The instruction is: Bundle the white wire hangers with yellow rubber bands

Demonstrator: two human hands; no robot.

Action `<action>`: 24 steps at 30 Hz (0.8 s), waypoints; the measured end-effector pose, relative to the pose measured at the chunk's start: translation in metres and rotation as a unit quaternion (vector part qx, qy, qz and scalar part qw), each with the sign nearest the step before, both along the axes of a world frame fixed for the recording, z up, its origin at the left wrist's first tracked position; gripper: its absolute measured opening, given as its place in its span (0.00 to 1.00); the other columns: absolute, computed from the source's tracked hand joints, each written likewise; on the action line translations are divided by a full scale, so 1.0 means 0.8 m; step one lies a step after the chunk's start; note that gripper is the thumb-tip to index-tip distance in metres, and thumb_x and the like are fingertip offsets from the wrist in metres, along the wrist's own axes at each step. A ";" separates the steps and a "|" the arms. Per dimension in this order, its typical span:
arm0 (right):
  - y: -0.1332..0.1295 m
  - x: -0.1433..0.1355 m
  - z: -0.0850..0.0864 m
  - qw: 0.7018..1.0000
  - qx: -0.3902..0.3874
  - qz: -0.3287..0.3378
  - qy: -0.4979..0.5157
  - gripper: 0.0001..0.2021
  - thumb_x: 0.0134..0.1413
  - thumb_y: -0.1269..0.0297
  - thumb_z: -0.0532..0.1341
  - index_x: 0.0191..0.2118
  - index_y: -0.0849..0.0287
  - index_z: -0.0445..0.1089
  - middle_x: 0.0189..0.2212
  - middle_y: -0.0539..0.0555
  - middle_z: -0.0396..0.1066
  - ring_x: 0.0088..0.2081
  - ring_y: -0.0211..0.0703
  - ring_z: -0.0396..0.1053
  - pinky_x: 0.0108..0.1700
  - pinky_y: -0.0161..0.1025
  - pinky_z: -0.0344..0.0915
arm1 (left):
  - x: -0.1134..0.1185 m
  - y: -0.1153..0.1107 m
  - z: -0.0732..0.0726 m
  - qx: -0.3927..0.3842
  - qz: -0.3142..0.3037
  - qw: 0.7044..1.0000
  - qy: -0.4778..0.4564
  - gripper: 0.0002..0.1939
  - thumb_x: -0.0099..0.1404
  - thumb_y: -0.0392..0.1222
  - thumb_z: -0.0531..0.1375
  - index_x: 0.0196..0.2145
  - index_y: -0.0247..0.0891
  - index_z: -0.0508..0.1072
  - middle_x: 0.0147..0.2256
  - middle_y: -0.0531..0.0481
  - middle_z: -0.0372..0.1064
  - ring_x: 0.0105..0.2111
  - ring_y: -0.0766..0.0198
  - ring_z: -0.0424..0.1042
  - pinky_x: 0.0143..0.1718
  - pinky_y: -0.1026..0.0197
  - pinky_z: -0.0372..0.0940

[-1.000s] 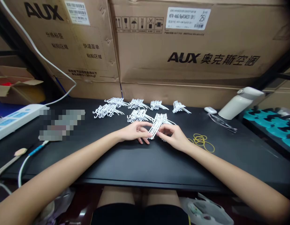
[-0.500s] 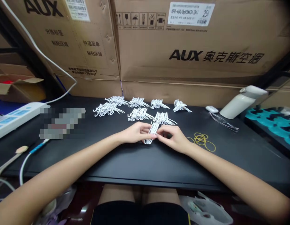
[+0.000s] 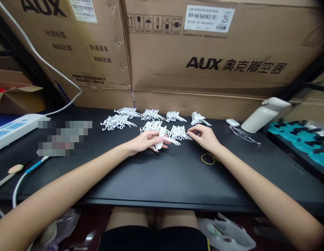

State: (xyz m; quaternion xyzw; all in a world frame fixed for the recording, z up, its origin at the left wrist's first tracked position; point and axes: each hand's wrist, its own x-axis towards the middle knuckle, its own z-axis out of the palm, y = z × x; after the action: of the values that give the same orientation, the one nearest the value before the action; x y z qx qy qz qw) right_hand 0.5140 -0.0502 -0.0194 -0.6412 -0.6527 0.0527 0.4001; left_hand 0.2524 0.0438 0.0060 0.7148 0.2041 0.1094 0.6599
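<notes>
My left hand (image 3: 147,141) is closed around a small bundle of white hooks (image 3: 161,139), thumb in front, their bent ends pointing down and straight ends to the right. Just right of it, a pile of similar white hooks (image 3: 179,132) lies on the black table (image 3: 151,181). My right hand (image 3: 205,137) is at that pile's right end, thumb and fingertips pinched together; whatever is between them is too small to make out. More piles of white hooks (image 3: 117,121) lie behind in rows, one (image 3: 200,118) beyond my right hand. Yellow rubber bands (image 3: 207,159) lie partly hidden under my right wrist.
Large cardboard boxes (image 3: 209,45) stand along the back. At right are a white bottle (image 3: 264,115), a small white case (image 3: 232,122), glasses (image 3: 244,136) and a turquoise tray (image 3: 303,143). A white power strip (image 3: 17,127) and cable lie at left.
My hands have moved apart. My left hand has shifted left and up with the hook bundle; my right hand has gone up and right to the pile's end. The view has shifted slightly.
</notes>
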 end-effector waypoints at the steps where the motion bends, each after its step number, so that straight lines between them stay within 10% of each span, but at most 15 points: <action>1: 0.004 0.009 -0.003 1.000 -0.024 0.012 -0.013 0.12 0.52 0.56 0.60 0.32 0.60 0.74 0.32 0.56 0.73 0.32 0.44 0.69 0.31 0.39 0.64 | 0.000 0.000 0.001 -0.004 0.003 1.000 0.001 0.23 0.60 0.55 0.59 0.47 0.38 0.70 0.51 0.39 0.70 0.47 0.53 0.72 0.35 0.62 0.68; 9: 0.005 0.051 0.004 0.988 -0.139 0.059 -0.031 0.12 0.50 0.56 0.61 0.28 0.60 0.74 0.26 0.53 0.73 0.28 0.42 0.68 0.34 0.41 0.64 | 0.001 0.002 -0.005 -0.023 0.025 0.999 -0.017 0.23 0.60 0.52 0.61 0.48 0.34 0.71 0.47 0.40 0.73 0.44 0.55 0.75 0.52 0.54 0.63; 19: -0.014 0.109 0.027 0.940 -0.320 0.016 0.117 0.12 0.39 0.55 0.68 0.24 0.61 0.76 0.23 0.54 0.72 0.25 0.38 0.68 0.29 0.37 0.69 | 0.003 0.004 -0.009 -0.040 0.041 0.998 -0.012 0.23 0.59 0.52 0.62 0.47 0.34 0.70 0.47 0.38 0.73 0.44 0.54 0.75 0.41 0.58 0.69; 24: -0.021 0.099 0.047 0.959 -0.241 0.021 0.148 0.12 0.42 0.55 0.68 0.25 0.59 0.76 0.25 0.55 0.73 0.27 0.40 0.69 0.32 0.38 0.69 | 0.003 0.004 -0.008 -0.020 0.021 1.000 -0.012 0.23 0.59 0.53 0.61 0.47 0.35 0.70 0.47 0.38 0.73 0.45 0.53 0.74 0.43 0.57 0.67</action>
State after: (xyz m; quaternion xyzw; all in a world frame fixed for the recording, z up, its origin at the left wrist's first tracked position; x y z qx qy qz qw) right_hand 0.5934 -0.0674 0.0179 -0.6895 -0.5679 0.3110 0.3246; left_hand 0.2548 0.0467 -0.0007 0.6959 0.2136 0.1278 0.6736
